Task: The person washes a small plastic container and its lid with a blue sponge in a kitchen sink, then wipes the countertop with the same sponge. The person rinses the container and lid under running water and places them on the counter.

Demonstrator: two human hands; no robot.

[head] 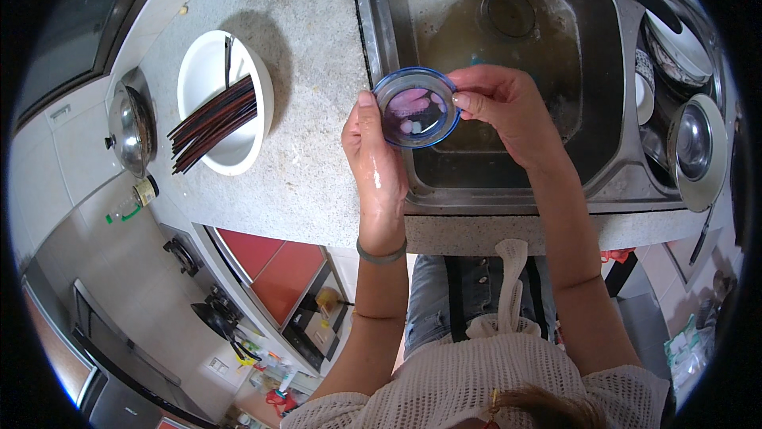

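A small round clear lid with a blue rim (421, 142) is held between both hands at the near left corner of the sink. My left hand (378, 158) grips its left side, thumb on the upper face and fingers showing through underneath. My right hand (506, 110) pinches the right edge between thumb and fingers. Both hands look wet. Beyond them, the stainless steel sink (601, 92) holds cloudy brownish water. A round glass-like item (509, 14) lies in the water near the far side. Something teal shows just behind my right hand, too hidden to identify.
On the speckled counter to the left, a white bowl (268, 107) holds dark chopsticks (214, 122). A metal pot lid (132, 131) leans at the wall near a bottle (134, 200). Stacked bowls (681, 48) and a larger bowl (714, 176) fill the right-hand basin.
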